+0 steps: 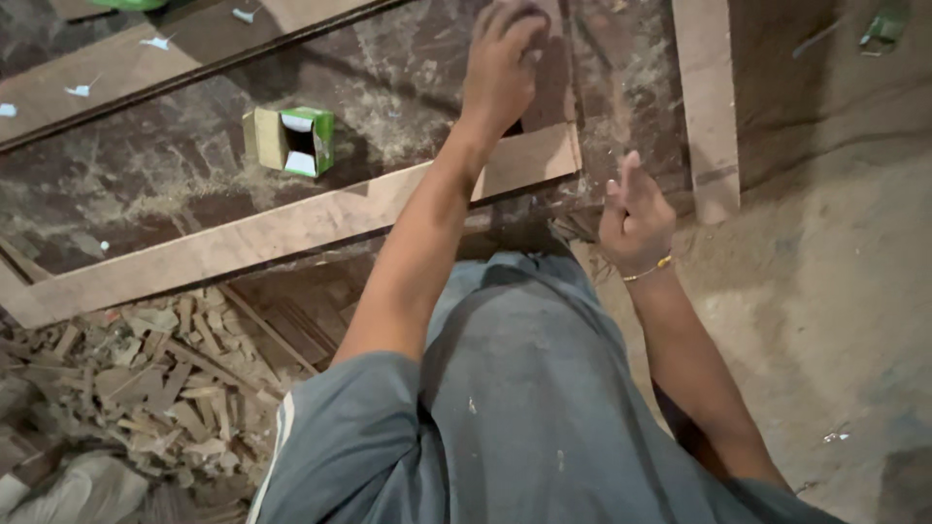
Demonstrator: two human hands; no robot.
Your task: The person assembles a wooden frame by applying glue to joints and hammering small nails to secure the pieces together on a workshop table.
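My left hand [501,64] reaches forward, knuckles up, with its fingers curled down onto the upright wooden strip [553,92] of a frame. That strip meets a long pale wooden strip [291,228] at a corner. What lies under the fingers is hidden. My right hand [634,215], with a thin gold bracelet at the wrist, hovers in the air near the frame's corner. Its fingers are loosely bent, the thumb is up, and it holds nothing.
A small open green and white carton [291,141] lies on the dusty dark board [126,184] inside the frame. Another wooden strip [707,107] stands to the right. Wood offcuts and shavings [155,378] are heaped at the lower left. At right is a dusty floor [835,291].
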